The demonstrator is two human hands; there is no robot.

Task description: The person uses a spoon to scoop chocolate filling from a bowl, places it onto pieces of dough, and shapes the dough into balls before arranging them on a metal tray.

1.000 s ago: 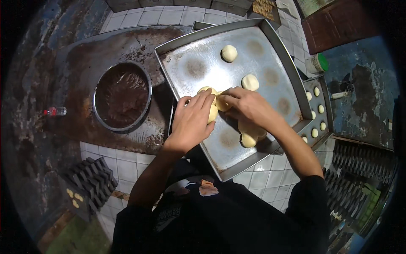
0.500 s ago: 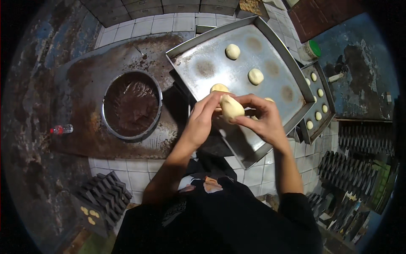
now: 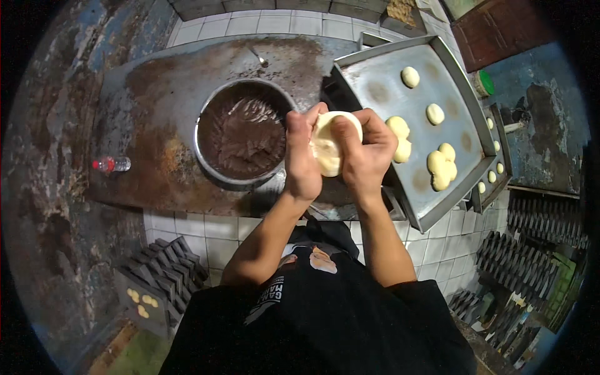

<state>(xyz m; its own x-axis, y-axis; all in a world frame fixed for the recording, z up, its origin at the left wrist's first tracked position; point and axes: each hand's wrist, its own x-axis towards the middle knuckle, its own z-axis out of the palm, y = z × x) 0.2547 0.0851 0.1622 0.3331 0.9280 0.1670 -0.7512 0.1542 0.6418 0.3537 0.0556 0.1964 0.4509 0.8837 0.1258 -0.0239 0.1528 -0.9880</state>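
A pale piece of dough (image 3: 326, 150), pressed into a flat round, is held up between my two hands. My left hand (image 3: 302, 159) grips its left edge, with the thumb up and the other fingers mostly hidden behind. On the other side my right hand (image 3: 365, 153) is closed round it, the thumb pressing into its face. Just left of my hands stands a round metal bowl (image 3: 201, 156) of dark brown paste (image 3: 245, 136). To the right is a large metal tray (image 3: 384, 65) with single dough balls (image 3: 435, 114) and clustered dough pieces (image 3: 441, 166).
A spoon (image 3: 258, 56) lies behind the bowl on the stained table (image 3: 144, 106). At the table's left is a small bottle (image 3: 112, 164) with a red cap. Beyond the large tray are a smaller tray of dough balls (image 3: 482, 188) and a green-lidded jar (image 3: 485, 82). Stacked trays (image 3: 165, 269) stand lower left.
Both hands have moved off the large tray toward the bowl with the dough. The dough was a rounded lump and is now flattened. The view has shifted left.
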